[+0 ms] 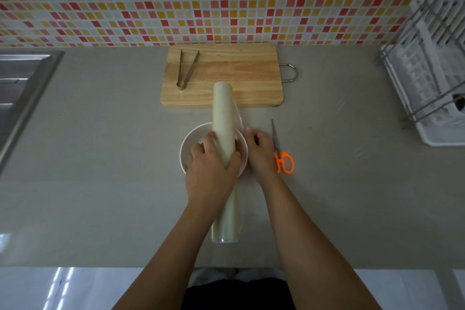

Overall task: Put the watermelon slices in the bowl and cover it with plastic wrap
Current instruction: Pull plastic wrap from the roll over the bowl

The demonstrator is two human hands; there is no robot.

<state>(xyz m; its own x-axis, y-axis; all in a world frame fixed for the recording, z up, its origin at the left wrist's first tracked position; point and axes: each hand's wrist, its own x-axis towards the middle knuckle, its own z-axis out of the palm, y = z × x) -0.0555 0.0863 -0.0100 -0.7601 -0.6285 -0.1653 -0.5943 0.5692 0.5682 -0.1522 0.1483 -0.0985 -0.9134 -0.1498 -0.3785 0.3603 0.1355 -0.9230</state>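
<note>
A long cream roll of plastic wrap lies lengthwise over the white bowl at the counter's middle. My left hand grips the roll from the left, above the bowl. My right hand pinches the loose clear film edge just right of the roll, by the bowl's right rim. The roll and my hands hide most of the bowl's inside; a little pinkish content shows at its right side.
A wooden cutting board with metal tongs lies behind the bowl. Orange-handled scissors lie just right of my right hand. A steel sink is at far left, a white dish rack at far right.
</note>
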